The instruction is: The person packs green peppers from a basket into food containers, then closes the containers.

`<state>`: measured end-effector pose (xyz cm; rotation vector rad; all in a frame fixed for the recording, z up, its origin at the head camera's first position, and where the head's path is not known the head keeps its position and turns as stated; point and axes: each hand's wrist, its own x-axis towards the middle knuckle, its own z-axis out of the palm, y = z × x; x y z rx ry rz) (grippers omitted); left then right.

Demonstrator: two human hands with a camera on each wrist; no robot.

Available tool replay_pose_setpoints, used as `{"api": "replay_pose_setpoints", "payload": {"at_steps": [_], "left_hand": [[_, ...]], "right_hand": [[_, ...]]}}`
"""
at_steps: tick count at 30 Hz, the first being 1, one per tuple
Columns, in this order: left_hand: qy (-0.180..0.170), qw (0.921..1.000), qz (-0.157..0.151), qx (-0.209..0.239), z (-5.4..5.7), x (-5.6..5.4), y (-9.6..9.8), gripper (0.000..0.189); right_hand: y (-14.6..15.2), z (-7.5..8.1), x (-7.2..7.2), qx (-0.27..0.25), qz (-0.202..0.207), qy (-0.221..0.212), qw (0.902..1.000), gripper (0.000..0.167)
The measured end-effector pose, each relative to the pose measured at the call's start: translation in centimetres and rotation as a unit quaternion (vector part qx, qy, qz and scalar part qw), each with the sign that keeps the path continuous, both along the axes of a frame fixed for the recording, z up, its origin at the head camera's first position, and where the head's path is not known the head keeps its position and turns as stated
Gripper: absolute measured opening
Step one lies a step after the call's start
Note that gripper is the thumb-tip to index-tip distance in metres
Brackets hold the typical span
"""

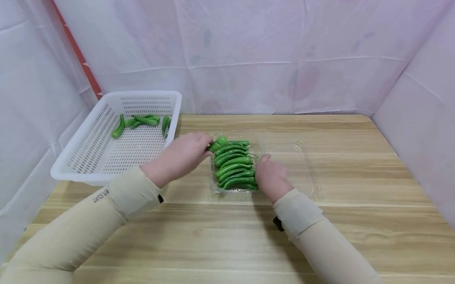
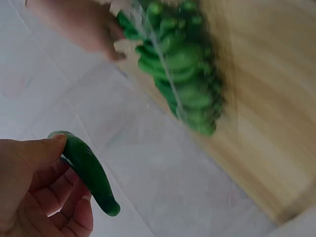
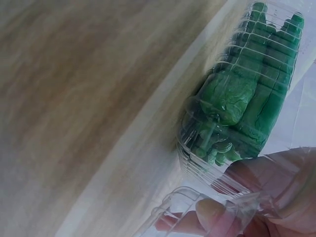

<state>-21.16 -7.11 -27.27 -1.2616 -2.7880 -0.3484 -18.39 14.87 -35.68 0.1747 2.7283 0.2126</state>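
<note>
My left hand [image 1: 181, 158] pinches one green chili pepper [image 2: 91, 170] between thumb and fingers, above the left side of a clear plastic box [image 1: 234, 191]. The held pepper curves and points down in the left wrist view. Inside the box, several green chili peppers [image 1: 234, 166] lie side by side in a row, their thin stems toward the right. At the box's right edge, by the opened clear lid [image 1: 297, 167], is my right hand [image 1: 272, 176]. The right wrist view shows its thumb and fingers gripping the clear plastic edge [image 3: 237, 202].
A white perforated basket [image 1: 78, 176] stands at the back left, with several loose green peppers [image 1: 143, 120] at its far end. The wooden table [image 1: 221, 247] is bounded by white sheeting [image 1: 243, 44] behind and on both sides.
</note>
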Motion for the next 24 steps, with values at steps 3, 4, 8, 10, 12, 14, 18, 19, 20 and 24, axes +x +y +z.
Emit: {"api": "replay_pose_setpoints", "payload": {"at_steps": [3, 4, 8, 10, 12, 14, 18, 19, 20, 24], "left_hand": [[0.021, 0.9991, -0.031, -0.019, -1.0, 0.7, 1.2, 0.019], [0.029, 0.9984, -0.041, -0.025, -1.3, 0.9, 1.6, 0.018], [0.048, 0.9936, -0.087, -0.054, -2.5, 1.4, 3.0, 0.018], [0.052, 0.9905, -0.109, -0.066, -3.1, 1.7, 3.7, 0.017], [0.056, 0.9869, -0.127, -0.082, -3.7, 1.9, 4.2, 0.015], [0.058, 0.9838, -0.136, -0.1, -4.2, 2.1, 4.7, 0.014], [0.062, 0.9794, -0.14, -0.132, -5.3, 2.4, 5.5, 0.012], [0.063, 0.9791, -0.137, -0.136, -5.5, 2.6, 5.7, 0.012], [0.065, 0.979, -0.132, -0.141, -5.7, 2.7, 5.8, 0.012], [0.061, 0.9805, -0.124, -0.14, -6.3, 2.9, 6.3, 0.016]], "right_hand": [[0.0, 0.1, 0.0, 0.004, 0.006, 0.003, 1.0, 0.054], [0.0, 0.1, 0.0, 0.006, 0.008, 0.004, 0.9999, 0.054], [0.0, 0.2, 0.0, 0.01, 0.012, 0.008, 0.9998, 0.054], [0.0, 0.2, 0.0, 0.008, 0.012, 0.01, 0.9998, 0.053], [0.0, 0.1, 0.0, 0.006, 0.011, 0.01, 0.9999, 0.053], [0.1, 0.1, -0.1, 0.004, 0.011, 0.011, 0.9999, 0.053], [0.0, 0.0, -0.1, 0.0, 0.006, 0.007, 1.0, 0.052], [0.0, 0.0, -0.1, -0.001, 0.006, 0.007, 1.0, 0.051], [0.0, -0.1, -0.1, -0.002, 0.004, 0.009, 1.0, 0.051], [0.0, -0.2, -0.1, -0.01, 0.003, 0.023, 0.9997, 0.049]]}}
